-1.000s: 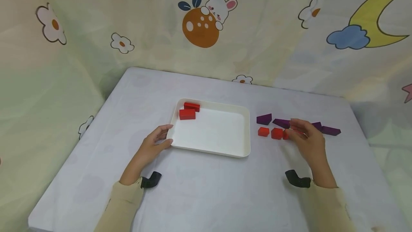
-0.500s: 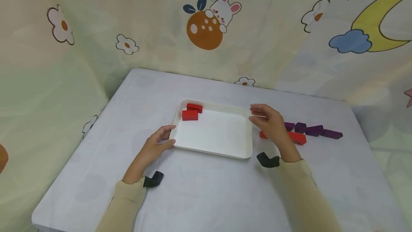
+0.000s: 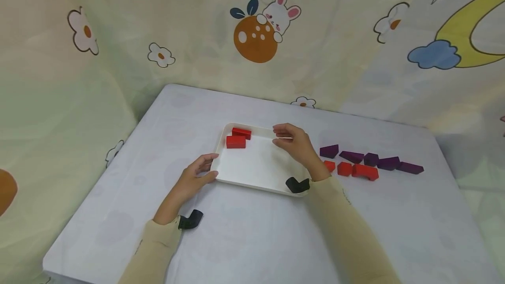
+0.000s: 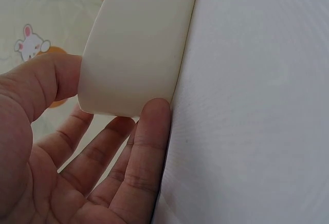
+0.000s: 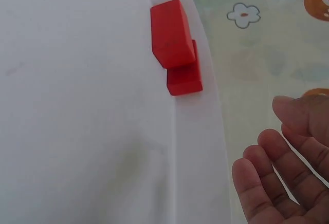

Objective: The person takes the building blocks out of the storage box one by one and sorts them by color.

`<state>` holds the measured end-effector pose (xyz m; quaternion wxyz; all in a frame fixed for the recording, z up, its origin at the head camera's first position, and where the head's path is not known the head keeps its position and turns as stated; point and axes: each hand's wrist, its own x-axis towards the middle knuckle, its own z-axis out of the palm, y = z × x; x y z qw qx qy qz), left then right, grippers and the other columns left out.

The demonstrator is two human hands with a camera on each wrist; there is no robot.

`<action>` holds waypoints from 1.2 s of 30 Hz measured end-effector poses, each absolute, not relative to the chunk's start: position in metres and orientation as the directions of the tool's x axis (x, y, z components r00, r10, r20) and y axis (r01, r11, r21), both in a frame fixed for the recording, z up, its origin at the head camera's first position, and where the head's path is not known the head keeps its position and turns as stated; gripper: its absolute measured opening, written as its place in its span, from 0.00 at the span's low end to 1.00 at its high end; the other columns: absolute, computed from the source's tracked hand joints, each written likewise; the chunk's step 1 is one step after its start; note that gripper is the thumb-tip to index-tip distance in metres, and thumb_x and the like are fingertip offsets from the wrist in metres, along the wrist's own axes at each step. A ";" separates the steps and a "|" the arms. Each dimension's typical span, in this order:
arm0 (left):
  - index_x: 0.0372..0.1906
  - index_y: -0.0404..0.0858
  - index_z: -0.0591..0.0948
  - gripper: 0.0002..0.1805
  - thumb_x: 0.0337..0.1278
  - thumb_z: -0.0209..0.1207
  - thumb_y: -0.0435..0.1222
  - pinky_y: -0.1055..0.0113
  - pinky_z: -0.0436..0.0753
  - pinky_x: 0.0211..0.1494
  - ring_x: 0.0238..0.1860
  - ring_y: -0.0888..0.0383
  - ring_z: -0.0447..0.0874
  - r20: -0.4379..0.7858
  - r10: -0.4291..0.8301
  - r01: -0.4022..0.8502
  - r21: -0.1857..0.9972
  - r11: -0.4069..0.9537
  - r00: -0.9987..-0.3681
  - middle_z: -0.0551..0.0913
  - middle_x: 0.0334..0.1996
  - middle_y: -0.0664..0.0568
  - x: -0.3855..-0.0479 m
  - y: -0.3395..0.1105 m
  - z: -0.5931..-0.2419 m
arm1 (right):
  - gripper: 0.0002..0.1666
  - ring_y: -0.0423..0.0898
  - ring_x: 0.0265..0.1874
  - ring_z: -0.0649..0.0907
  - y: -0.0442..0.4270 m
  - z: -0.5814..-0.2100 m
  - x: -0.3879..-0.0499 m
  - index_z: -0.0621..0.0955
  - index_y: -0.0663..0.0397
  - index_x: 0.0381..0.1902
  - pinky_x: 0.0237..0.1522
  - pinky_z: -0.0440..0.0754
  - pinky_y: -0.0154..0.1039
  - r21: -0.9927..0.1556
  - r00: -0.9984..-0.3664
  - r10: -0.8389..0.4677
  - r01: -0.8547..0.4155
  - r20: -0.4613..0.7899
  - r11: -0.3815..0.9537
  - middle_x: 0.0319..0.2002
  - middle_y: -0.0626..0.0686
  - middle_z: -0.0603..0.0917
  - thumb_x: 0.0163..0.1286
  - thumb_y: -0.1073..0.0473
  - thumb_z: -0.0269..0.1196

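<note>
At the left end of a shallow white tray [image 3: 252, 165], my left hand [image 3: 193, 181] holds the edge. In the left wrist view its thumb [image 4: 61, 75] reaches the rim while the fingers [image 4: 149, 147] touch the outer wall. My right hand [image 3: 296, 146] hovers above the tray's back right part, fingers loosely bent and apart. Nothing shows between its fingers [image 5: 247, 183] in the right wrist view. Two red blocks lie in the tray's back left corner: a larger block [image 3: 236, 142] and, behind it, a notched block [image 3: 241, 133].
Right of the tray, several purple blocks [image 3: 388, 163] lie in a row. In front of them are three red pieces: a partly hidden block [image 3: 329, 166], a small block [image 3: 344, 169] and an arch-shaped block [image 3: 365, 172]. A patterned cloth [image 3: 197, 25] hangs behind the white table [image 3: 236, 231].
My right hand has moved left from the red and purple blocks to over the tray. The left hand stays at the tray's edge. The view has shifted slightly.
</note>
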<state>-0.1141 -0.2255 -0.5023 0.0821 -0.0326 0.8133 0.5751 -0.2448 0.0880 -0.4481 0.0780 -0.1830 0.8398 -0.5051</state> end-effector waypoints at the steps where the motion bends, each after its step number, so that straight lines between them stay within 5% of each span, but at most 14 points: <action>1: 0.79 0.40 0.72 0.32 0.75 0.66 0.36 0.46 0.84 0.68 0.75 0.35 0.72 -0.169 0.042 -0.145 0.930 0.337 -0.985 0.72 0.77 0.35 -0.114 -0.226 -0.503 | 0.25 0.64 0.64 0.84 0.083 -0.450 -0.246 0.80 0.69 0.67 0.68 0.82 0.56 -0.879 -0.920 -0.391 -0.218 0.040 0.424 0.63 0.68 0.84 0.75 0.70 0.69; 16: 0.78 0.39 0.73 0.31 0.75 0.65 0.35 0.44 0.83 0.70 0.75 0.33 0.72 -0.139 0.057 -0.112 0.936 0.332 -0.989 0.72 0.77 0.34 -0.115 -0.227 -0.506 | 0.25 0.59 0.62 0.85 0.018 -0.480 -0.261 0.82 0.65 0.66 0.67 0.85 0.47 -0.938 -0.886 -0.442 -0.026 -0.139 0.346 0.63 0.63 0.85 0.72 0.70 0.71; 27: 0.78 0.40 0.73 0.31 0.75 0.65 0.34 0.47 0.85 0.67 0.74 0.35 0.73 -0.148 0.043 -0.125 0.934 0.336 -0.988 0.73 0.76 0.35 -0.115 -0.226 -0.505 | 0.24 0.58 0.58 0.86 0.001 -0.482 -0.262 0.85 0.64 0.63 0.63 0.87 0.44 -0.863 -0.899 -0.413 -0.089 -0.146 0.498 0.60 0.63 0.86 0.69 0.68 0.74; 36: 0.78 0.40 0.73 0.31 0.75 0.65 0.35 0.47 0.85 0.68 0.74 0.35 0.73 -0.152 0.044 -0.129 0.934 0.334 -0.987 0.73 0.76 0.35 -0.114 -0.226 -0.503 | 0.19 0.57 0.57 0.86 0.007 -0.471 -0.258 0.86 0.63 0.58 0.63 0.86 0.46 -0.900 -0.905 -0.404 -0.061 -0.132 0.432 0.56 0.61 0.88 0.70 0.67 0.73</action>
